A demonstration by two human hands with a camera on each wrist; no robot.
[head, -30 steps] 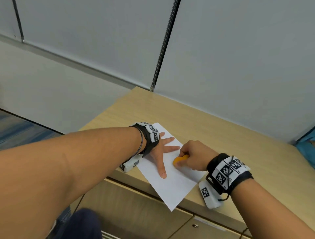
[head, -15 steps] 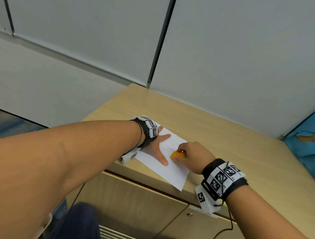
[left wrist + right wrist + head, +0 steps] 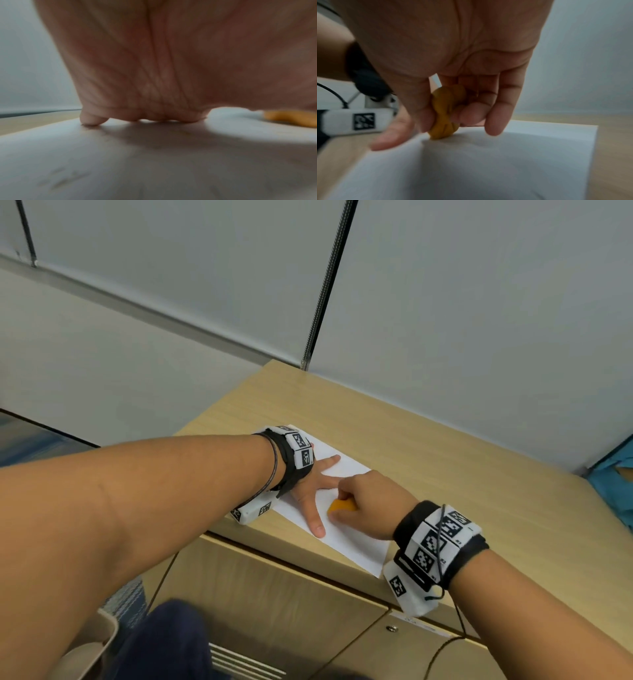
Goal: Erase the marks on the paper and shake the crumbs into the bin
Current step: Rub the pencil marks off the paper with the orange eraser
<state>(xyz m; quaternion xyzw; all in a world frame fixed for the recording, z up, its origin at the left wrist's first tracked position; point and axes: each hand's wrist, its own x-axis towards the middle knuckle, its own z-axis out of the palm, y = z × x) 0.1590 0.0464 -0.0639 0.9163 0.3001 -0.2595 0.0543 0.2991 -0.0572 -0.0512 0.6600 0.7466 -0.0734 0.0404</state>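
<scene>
A white sheet of paper (image 3: 352, 539) lies on the wooden desk (image 3: 445, 460), its near corner poking past the front edge. My left hand (image 3: 317, 487) lies flat on the sheet with fingers spread and holds it down. My right hand (image 3: 363, 505) pinches an orange eraser (image 3: 340, 505) between thumb and fingers, and the eraser's lower edge touches the paper. In the right wrist view the eraser (image 3: 445, 112) stands on the paper (image 3: 488, 169) beside the left thumb. In the left wrist view the left palm (image 3: 171, 60) covers the paper (image 3: 137, 162), the eraser (image 3: 291, 117) at right. No marks show clearly.
Grey partition panels (image 3: 445, 302) rise behind the desk. Cabinet fronts (image 3: 274, 604) sit below the desk's front edge. A beige container rim (image 3: 96, 642) shows at the lower left by my dark trouser leg. Something blue (image 3: 616, 484) lies at the desk's right end.
The right hand with the eraser has shifted back and forth over the paper beside the left thumb. The left hand stays pressed flat. The head view has drifted slightly.
</scene>
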